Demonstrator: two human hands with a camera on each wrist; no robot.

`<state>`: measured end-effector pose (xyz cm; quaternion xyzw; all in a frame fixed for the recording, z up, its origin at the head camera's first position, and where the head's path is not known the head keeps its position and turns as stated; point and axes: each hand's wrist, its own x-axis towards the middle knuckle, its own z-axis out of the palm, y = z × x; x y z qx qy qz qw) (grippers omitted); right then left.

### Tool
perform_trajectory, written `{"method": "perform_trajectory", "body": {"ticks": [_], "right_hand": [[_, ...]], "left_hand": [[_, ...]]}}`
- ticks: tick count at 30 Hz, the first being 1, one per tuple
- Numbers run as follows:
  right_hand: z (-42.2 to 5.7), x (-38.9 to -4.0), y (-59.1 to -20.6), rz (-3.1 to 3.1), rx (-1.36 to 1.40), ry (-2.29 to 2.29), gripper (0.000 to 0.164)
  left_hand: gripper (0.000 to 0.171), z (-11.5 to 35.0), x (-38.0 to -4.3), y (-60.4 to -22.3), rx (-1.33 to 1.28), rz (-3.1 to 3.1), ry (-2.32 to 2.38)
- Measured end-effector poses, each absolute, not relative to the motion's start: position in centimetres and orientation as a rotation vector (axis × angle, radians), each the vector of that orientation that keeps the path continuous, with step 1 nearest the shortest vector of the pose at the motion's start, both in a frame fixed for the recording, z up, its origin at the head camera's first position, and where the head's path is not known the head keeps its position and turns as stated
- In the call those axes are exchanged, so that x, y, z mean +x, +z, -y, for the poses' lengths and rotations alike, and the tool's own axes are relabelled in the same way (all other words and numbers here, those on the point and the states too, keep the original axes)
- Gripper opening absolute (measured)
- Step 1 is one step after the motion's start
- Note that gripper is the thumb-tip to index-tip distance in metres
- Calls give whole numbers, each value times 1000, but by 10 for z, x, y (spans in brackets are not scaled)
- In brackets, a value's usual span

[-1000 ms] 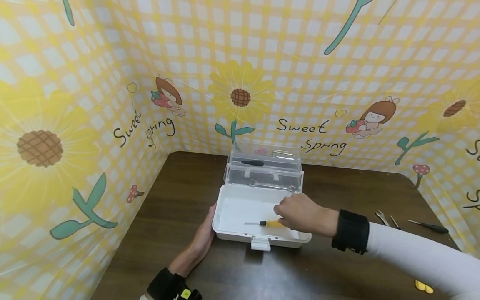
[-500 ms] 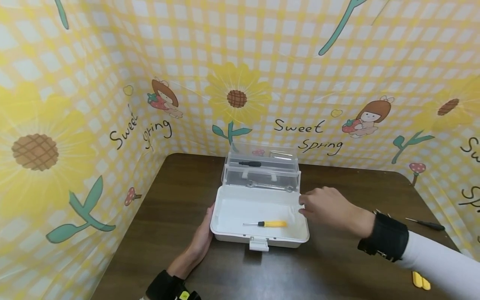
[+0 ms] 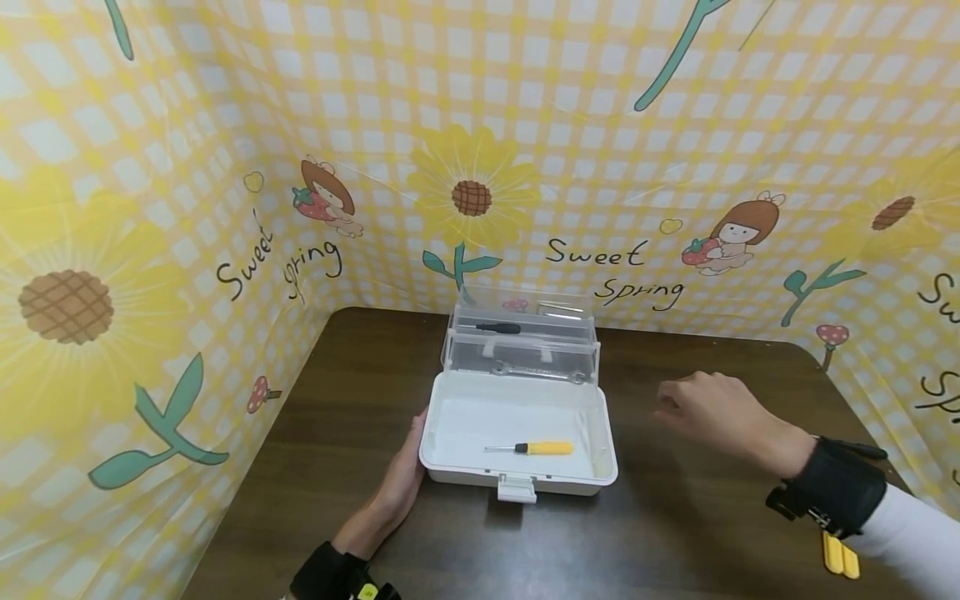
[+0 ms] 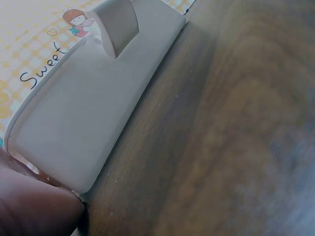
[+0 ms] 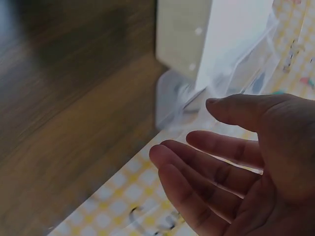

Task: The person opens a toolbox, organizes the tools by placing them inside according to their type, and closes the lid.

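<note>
An open white toolbox (image 3: 480, 412) stands on the table, its clear trays raised at the back. Inside it lies a screwdriver (image 3: 550, 448) with a yellow handle. My left hand (image 3: 397, 479) rests along the box's left side; in the left wrist view part of that hand (image 4: 34, 201) touches the box near its corner. Off to the right of the box, my right hand (image 3: 723, 412) hovers over the table with nothing in it. The right wrist view shows its fingers loosely bent and apart from the thumb.
The clear trays hold a double-ended wrench (image 3: 536, 372), a black-handled screwdriver (image 3: 501, 328) and thin metal pieces (image 3: 562, 310). A latch (image 3: 517, 488) hangs at the box's front. Farther right lie a partly hidden black-handled tool (image 3: 862, 450) and yellow handles (image 3: 840, 556).
My right hand has let go of the yellow screwdriver inside the box and moved right, away from it. The left hand has stayed at the box's side.
</note>
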<state>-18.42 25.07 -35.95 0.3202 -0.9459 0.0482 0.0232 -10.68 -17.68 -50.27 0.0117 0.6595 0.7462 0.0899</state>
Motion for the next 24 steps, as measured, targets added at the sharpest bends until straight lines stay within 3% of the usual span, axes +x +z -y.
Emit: {"method": "perform_trajectory", "body": {"ticks": [13, 24], "right_hand": [[-319, -199, -365, 3135, 707, 133, 27], [-377, -208, -386, 3240, 592, 157, 22]], "left_hand": [[81, 177, -107, -503, 47, -1971, 2211], [82, 177, -107, -503, 25, -1964, 2222]]}}
